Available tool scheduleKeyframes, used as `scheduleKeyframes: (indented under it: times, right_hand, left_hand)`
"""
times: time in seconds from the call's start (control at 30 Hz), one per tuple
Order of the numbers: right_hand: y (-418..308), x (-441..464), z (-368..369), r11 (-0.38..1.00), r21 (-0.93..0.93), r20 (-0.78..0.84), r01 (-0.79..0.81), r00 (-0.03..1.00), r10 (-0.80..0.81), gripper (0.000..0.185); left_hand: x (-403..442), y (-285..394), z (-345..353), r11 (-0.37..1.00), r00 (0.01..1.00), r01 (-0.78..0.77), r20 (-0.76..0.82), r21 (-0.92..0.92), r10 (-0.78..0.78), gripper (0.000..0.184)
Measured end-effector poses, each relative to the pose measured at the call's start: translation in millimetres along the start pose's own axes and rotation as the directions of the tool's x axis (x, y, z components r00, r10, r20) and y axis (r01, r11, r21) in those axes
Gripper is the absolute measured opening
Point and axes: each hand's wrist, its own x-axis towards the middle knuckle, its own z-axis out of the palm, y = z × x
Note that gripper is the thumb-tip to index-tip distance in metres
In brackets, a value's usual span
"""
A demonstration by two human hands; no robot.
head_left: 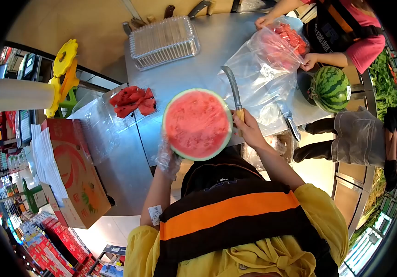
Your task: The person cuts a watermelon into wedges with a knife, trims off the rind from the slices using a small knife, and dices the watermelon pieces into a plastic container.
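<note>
A halved watermelon [197,124], its red cut face turned up, is held in front of my apron. My left hand [167,156], in a clear plastic glove, grips its lower left side, fingers partly hidden. My right hand [249,130], bare, is closed around the wooden handle of a knife [233,85]. The knife's curved blade points away from me, just right of the melon. Left of the melon, cut watermelon pieces [134,100] lie on clear plastic at the metal table [184,71].
At upper right, a co-worker's hands [310,61] hold a clear bag [265,51] with red pieces. A whole watermelon [331,89] and another knife [292,127] lie to the right. Stacked clear containers [165,42] stand at the back; a cardboard box [76,173] is at left.
</note>
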Motion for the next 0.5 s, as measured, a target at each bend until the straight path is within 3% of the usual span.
scheduleKeyframes:
  times: [0.1,0.17,0.23,0.3,0.47,0.5]
  right_hand:
    - [-6.9,5.3,-2.8,0.994,-0.061,-0.105,-0.095,0.991,0.088,0.026]
    - [-9.9,21.7,-3.1,0.979,-0.2,-0.114,-0.031,0.993,0.009,0.026]
    - [-10.3,39.8,7.6,0.985,-0.168,-0.156,0.033,0.986,-0.06,0.025]
    - [-17.3,49.8,11.8,0.96,-0.272,-0.178,0.071,0.976,-0.123,0.026]
    - [-17.8,72.2,0.8,0.964,-0.244,-0.157,0.103,0.977,-0.144,0.026]
    - [-19.0,70.3,-1.4,0.976,-0.211,-0.172,0.045,0.982,-0.082,0.025]
  left_hand:
    - [-1.5,-10.2,-4.8,0.989,0.99,0.129,-0.064,0.078,-0.124,0.076]
    - [10.6,-6.6,-2.0,0.993,0.996,0.064,-0.066,0.102,-0.057,0.074]
    - [19.5,-1.8,6.4,0.998,1.0,0.003,-0.021,0.057,-0.002,0.071]
    - [21.4,2.9,14.6,0.999,0.998,-0.041,-0.049,-0.003,0.041,0.058]
    - [35.0,10.1,15.9,1.0,0.999,0.002,-0.04,-0.019,-0.003,0.055]
    - [35.2,11.9,24.3,0.999,0.998,0.043,-0.04,-0.025,-0.044,0.055]
